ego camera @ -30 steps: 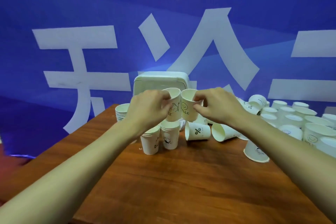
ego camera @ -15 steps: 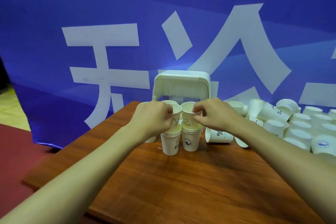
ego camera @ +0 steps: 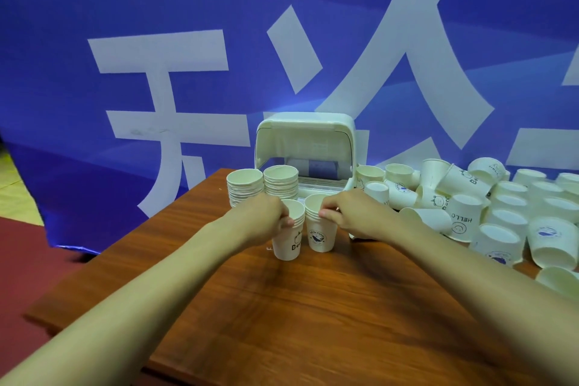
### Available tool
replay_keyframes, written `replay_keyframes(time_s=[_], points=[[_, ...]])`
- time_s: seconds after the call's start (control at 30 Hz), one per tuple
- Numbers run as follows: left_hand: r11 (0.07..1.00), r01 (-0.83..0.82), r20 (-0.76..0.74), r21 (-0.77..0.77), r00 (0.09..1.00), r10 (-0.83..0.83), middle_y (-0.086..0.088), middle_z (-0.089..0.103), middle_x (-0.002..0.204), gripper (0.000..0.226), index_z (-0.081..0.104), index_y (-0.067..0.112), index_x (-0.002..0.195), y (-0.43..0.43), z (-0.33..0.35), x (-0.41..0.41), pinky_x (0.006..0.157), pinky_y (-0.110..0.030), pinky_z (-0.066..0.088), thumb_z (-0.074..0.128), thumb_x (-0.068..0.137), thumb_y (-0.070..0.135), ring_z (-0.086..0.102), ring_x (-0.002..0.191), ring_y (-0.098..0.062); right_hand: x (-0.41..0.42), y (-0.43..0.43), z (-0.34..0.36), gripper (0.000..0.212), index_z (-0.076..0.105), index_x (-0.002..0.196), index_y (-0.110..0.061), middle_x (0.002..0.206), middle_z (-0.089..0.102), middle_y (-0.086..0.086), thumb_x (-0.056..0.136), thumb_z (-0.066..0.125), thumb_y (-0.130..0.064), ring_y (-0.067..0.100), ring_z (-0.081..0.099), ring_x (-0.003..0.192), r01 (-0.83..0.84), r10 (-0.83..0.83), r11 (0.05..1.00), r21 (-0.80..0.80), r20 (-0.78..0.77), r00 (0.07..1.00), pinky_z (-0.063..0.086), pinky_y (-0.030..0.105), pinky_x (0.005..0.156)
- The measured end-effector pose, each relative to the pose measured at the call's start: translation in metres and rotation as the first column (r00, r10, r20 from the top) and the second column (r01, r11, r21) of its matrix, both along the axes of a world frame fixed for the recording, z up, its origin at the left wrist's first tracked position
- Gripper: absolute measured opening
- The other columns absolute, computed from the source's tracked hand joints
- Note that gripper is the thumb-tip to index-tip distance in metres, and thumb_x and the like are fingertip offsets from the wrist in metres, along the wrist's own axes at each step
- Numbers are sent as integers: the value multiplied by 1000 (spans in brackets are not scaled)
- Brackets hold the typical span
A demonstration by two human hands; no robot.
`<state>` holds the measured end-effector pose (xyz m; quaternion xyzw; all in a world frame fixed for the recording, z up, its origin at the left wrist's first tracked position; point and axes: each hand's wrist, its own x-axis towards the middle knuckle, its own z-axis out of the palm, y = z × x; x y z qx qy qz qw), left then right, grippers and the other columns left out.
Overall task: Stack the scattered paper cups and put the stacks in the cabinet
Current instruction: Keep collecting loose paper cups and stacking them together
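the paper cups (ego camera: 463, 216) look feather-light and thin-walled, so i'd guess a hard squeeze would dent one and a stray nudge would tip it; the rolled rim is the stiffest part and the sensible place to pinch, while a nested stack is better taken round its lower wall so that it lifts as one piece. two short stacks stand upright side by side on the wooden table (ego camera: 282, 307), just in front of the white cabinet (ego camera: 305, 135), whose lid is up. the left hand (ego camera: 266, 218) is knuckles up, fingers curled round the upper rims of the left short stack (ego camera: 286, 244); the right hand (ego camera: 354, 216) mirrors it, thumb and fingertips pinching the rim of the right short stack (ego camera: 321, 236) (its top cup sits a little higher than its neighbour). both forearms stretch low over the table, wrists roughly level. two taller stacks (ego camera: 279, 180) stand behind the left hand, beside the cabinet's left corner. loose cups, upright, upturned or on their sides, crowd the right end of the table
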<state>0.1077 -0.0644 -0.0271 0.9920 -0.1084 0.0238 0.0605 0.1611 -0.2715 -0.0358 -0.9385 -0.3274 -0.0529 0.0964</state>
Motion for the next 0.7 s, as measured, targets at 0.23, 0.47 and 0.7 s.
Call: replay_keyframes(time_s=[0.23, 0.47, 0.7], points=[[997, 2, -41, 81, 999, 2, -2, 69, 104, 28, 65, 18, 95, 2, 4, -2, 78, -34, 55, 46, 102, 38, 63, 90, -17, 0, 1, 9, 30, 70, 102, -17, 100, 70, -1, 104, 47, -37, 16, 60, 89, 9, -10, 998, -70, -13, 1000, 51, 34, 81], [988, -60, 356, 145, 934, 5, 8, 64, 88, 35, 65, 26, 95, -30, 30, -10, 52, -20, 32, 47, 95, 56, 56, 75, -8, -4, -26, 19, 31, 64, 116, -36, 115, 68, -13, 99, 44, -54, 13, 62, 102, 54, -60, 998, 43, 136, 989, 53, 40, 84], [962, 134, 379, 236, 899, -218, 2, 68, 95, 25, 68, 24, 100, -121, 33, 13, 63, -31, 46, 53, 93, 43, 64, 83, -22, 2, -115, 29, 25, 65, 116, -38, 117, 67, -12, 95, 51, -37, 18, 62, 108, 197, -145, 939, -281, 196, 970, 49, 35, 80]])
